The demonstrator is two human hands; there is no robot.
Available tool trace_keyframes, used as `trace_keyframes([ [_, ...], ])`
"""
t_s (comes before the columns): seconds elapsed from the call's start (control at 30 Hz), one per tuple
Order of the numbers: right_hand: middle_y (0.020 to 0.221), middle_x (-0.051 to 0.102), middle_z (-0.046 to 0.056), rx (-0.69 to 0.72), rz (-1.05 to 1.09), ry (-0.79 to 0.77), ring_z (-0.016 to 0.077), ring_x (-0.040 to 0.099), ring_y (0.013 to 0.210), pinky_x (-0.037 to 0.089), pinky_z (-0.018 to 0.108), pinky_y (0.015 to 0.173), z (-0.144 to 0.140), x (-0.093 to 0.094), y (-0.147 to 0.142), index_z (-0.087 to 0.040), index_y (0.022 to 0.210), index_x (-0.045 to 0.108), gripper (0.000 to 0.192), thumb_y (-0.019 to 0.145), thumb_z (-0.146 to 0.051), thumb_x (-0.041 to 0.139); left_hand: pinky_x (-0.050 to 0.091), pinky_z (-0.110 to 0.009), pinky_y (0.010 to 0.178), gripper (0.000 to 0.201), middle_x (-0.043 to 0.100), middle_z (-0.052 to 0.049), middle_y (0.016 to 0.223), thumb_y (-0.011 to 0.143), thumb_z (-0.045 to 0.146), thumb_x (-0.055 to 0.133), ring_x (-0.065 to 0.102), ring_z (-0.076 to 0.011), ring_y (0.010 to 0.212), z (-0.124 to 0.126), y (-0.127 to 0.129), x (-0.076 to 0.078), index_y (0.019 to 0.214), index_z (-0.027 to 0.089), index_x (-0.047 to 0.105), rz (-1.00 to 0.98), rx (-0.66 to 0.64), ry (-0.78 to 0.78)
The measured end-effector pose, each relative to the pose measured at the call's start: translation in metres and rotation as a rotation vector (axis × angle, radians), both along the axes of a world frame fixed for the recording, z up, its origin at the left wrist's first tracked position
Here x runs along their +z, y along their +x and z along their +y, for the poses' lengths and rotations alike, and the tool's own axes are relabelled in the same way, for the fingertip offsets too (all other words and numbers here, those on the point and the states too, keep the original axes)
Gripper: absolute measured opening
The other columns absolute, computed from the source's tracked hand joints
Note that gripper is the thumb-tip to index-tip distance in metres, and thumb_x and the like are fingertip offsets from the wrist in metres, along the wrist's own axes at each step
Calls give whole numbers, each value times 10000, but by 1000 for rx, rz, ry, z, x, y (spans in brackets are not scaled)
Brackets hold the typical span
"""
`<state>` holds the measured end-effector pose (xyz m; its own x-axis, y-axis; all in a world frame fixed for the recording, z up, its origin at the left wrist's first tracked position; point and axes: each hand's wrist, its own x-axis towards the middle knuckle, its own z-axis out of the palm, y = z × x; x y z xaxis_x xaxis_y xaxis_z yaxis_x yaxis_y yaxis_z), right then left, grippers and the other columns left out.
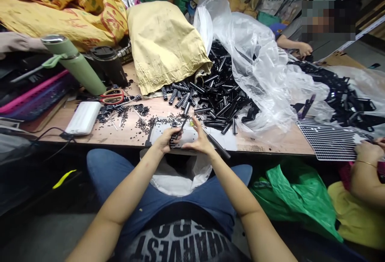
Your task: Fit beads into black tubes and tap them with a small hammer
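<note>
Pinches, in the left grip (167,138), a small black-and-white checked cylinder (172,142) above a flat white sheet (159,132) at the near edge of the brown wood-grain desk (270,144), with a slim dark rod (183,124) rising beside it from the fingers. Shows the right grip (200,141) spread just beside, near a black-handled tool (220,146) lying across the desk edge. Includes, beyond, loose checked cylinders (180,94) at a tan sack (164,41) and heaped glossy black tubes (221,105) next to crumpled clear plastic film (255,61).
</note>
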<state>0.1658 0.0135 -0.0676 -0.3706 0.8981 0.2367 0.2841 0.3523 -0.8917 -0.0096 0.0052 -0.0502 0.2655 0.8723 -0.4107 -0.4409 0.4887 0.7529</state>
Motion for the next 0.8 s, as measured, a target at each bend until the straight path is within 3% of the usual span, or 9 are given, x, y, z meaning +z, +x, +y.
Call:
trace_keyframes([
  [0.03, 1575, 218, 145, 65, 77, -8, 290, 277, 1440, 283, 459, 1160, 0, 2, -6, -247, 1498, 223, 1259, 466, -537, 884, 190, -148, 366, 296, 471, 18, 593, 618, 342, 712, 300, -25, 415, -3, 3, 2, 711, 114, 546, -114, -50, -23],
  [0.1, 1594, 151, 142, 131, 228, -49, 293, 233, 1459, 260, 447, 1173, -1, 7, -17, -255, 1509, 169, 1380, 380, -574, 895, 171, -155, 353, 338, 414, 50, 529, 602, 380, 734, 240, -15, 378, -9, 10, 2, 703, 120, 544, -174, -88, -22],
  [0.17, 1568, 238, 128, 85, 372, -173, 291, 285, 1437, 304, 447, 1148, -2, 12, -24, -268, 1477, 254, 1284, 407, -689, 828, 202, -172, 360, 364, 385, 62, 495, 620, 430, 733, 260, -33, 371, -13, 14, 1, 717, 134, 546, -69, 9, 62],
  [0.27, 1349, 542, 134, 25, 465, -604, 294, 534, 1242, 484, 455, 970, -4, 22, -19, -233, 1287, 513, 959, 595, -898, 508, 361, -214, 470, 297, 489, 12, 573, 675, 404, 717, 442, -95, 496, -13, 9, 0, 735, 145, 583, 296, 163, 440],
  [0.37, 995, 700, 146, 250, 355, -1062, 281, 674, 944, 553, 411, 774, -5, 32, -4, -158, 1010, 653, 914, 630, -938, 367, 445, -259, 649, 156, 572, -40, 716, 750, 292, 641, 543, -144, 688, -10, -6, 2, 685, 158, 595, 580, -36, 860],
  [0.47, 836, 708, 111, 404, 271, -1194, 239, 684, 815, 547, 370, 755, -4, 39, 7, -147, 890, 672, 802, 645, -880, 459, 453, -268, 692, 79, 592, -47, 776, 772, 213, 572, 561, -157, 739, -3, -17, 0, 713, 171, 603, 720, -253, 1057],
  [0.57, 844, 696, 89, 326, 138, -1069, 213, 673, 800, 539, 364, 780, 2, 41, 7, -155, 891, 671, 688, 692, -792, 502, 461, -313, 782, 109, 632, -85, 901, 786, 198, 592, 579, -211, 872, 2, -22, -11, 872, 169, 652, 1015, -312, 1180],
  [0.7, 1121, 638, 108, 27, -214, -392, 241, 611, 1049, 462, 414, 972, 5, 33, 4, -174, 1069, 646, 585, 678, -608, 688, 431, -440, 867, 357, 619, -164, 1085, 839, 241, 613, 549, -318, 1038, -6, -31, -33, 1186, 160, 612, 1555, -148, 1081],
  [0.8, 1373, 482, 142, -62, -498, -32, 297, 441, 1296, 341, 462, 1102, -4, 19, 4, -203, 1209, 611, 684, 634, -537, 776, 424, -448, 874, 330, 632, -153, 1058, 908, 236, 519, 569, -301, 1007, -16, -43, -45, 1223, 173, 591, 1606, -23, 1057],
])
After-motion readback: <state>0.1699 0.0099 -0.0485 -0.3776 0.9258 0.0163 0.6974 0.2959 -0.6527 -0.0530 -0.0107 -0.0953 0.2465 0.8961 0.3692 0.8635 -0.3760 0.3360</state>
